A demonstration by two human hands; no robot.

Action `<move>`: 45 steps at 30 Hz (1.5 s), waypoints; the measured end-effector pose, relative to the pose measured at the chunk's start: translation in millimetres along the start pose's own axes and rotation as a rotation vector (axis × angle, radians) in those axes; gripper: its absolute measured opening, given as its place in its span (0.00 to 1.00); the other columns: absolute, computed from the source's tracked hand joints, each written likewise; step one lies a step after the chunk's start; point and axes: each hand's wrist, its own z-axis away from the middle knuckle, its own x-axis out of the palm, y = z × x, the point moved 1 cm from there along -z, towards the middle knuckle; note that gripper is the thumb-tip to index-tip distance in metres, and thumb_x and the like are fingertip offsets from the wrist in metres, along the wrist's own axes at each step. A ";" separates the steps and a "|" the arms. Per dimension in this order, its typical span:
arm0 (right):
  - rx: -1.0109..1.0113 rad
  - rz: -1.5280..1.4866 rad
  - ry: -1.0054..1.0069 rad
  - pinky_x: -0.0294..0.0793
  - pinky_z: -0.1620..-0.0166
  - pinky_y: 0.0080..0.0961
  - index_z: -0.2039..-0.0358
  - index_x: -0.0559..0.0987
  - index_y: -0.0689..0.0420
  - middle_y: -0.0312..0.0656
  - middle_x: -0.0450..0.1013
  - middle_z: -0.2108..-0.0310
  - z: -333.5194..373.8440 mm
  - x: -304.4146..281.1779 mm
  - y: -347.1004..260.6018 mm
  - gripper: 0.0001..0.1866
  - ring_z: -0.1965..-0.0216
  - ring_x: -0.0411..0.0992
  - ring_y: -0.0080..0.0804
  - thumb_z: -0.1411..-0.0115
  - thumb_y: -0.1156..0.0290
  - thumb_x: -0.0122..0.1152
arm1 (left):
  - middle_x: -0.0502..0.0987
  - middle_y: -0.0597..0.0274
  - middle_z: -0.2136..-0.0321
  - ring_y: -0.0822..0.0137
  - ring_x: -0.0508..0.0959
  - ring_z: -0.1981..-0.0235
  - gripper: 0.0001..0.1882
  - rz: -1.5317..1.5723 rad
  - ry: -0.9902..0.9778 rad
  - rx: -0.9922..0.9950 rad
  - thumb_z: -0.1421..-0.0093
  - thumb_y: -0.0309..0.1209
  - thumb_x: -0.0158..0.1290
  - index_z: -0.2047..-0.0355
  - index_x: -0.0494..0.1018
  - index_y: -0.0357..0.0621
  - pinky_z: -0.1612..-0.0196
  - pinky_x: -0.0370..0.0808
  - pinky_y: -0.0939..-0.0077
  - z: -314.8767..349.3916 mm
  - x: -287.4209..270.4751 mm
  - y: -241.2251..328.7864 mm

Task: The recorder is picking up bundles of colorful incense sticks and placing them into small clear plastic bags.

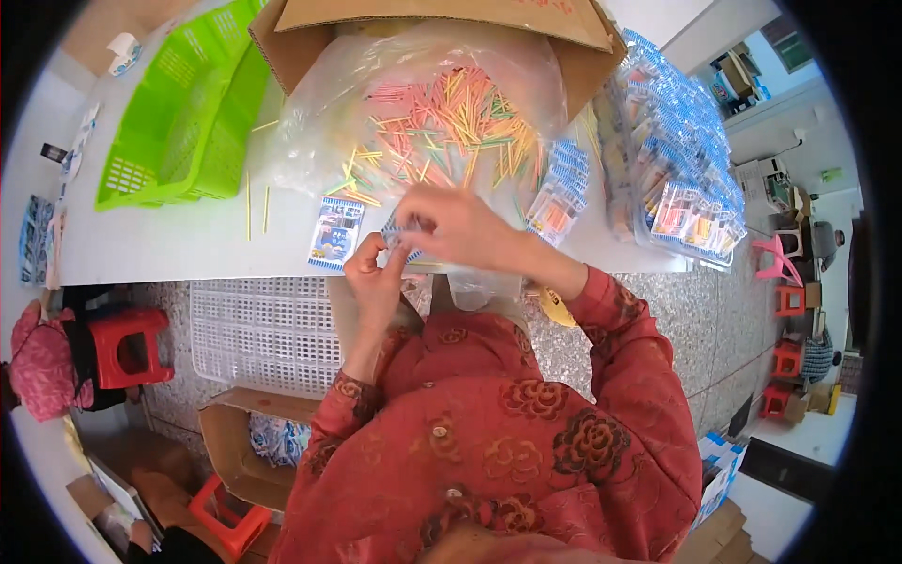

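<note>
My left hand (374, 274) and my right hand (456, 227) meet at the table's front edge, both pinching a small blue-and-white packet (398, 235). Just beyond them a clear plastic bag (319, 141) spills a heap of thin coloured sticks (451, 127) in yellow, green, pink and orange. A printed blue card packet (335, 232) lies flat on the white table (160, 249) to the left of my hands. A stack of filled packets (559, 193) lies to the right of my right hand.
A green plastic basket (183, 117) stands at the back left. A cardboard box (442, 23) sits behind the bag. Bundles of finished blue packets (672, 155) pile up at the right. A white crate (268, 334), cardboard boxes and red stools (127, 346) stand below.
</note>
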 end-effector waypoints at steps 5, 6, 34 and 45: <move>0.152 0.156 0.330 0.71 0.69 0.25 0.67 0.73 0.59 0.40 0.72 0.68 -27.6 -42.6 73.1 0.09 0.74 0.73 0.31 0.51 0.76 0.59 | 0.67 0.75 0.83 0.84 0.62 0.80 0.05 -0.025 -0.021 0.022 0.48 0.23 0.57 0.77 0.72 0.37 0.82 0.60 0.87 -16.7 -13.5 -36.9; 0.148 0.158 0.332 0.71 0.69 0.25 0.67 0.73 0.59 0.40 0.72 0.68 -34.1 -50.4 91.0 0.09 0.74 0.73 0.31 0.51 0.76 0.59 | 0.66 0.76 0.83 0.85 0.60 0.81 0.05 -0.034 -0.049 -0.032 0.48 0.22 0.57 0.78 0.72 0.37 0.83 0.58 0.88 -18.5 -13.5 -38.0; -0.136 1.116 -0.337 0.65 0.47 0.30 0.61 0.69 0.55 0.40 0.69 0.58 -98.1 -61.7 173.2 0.10 0.50 0.66 0.35 0.44 0.72 0.43 | 0.73 0.70 0.78 0.81 0.68 0.75 0.03 -0.086 -0.180 0.036 0.48 0.21 0.57 0.74 0.73 0.36 0.71 0.65 0.86 -22.0 -19.3 -47.9; -0.202 1.060 -0.183 0.70 0.52 0.31 0.66 0.72 0.57 0.44 0.71 0.61 -102.3 -58.9 176.8 0.09 0.55 0.70 0.39 0.45 0.73 0.44 | 0.72 0.71 0.80 0.82 0.66 0.77 0.04 -0.111 -0.179 0.060 0.48 0.23 0.58 0.75 0.73 0.37 0.75 0.63 0.86 -22.2 -20.1 -51.8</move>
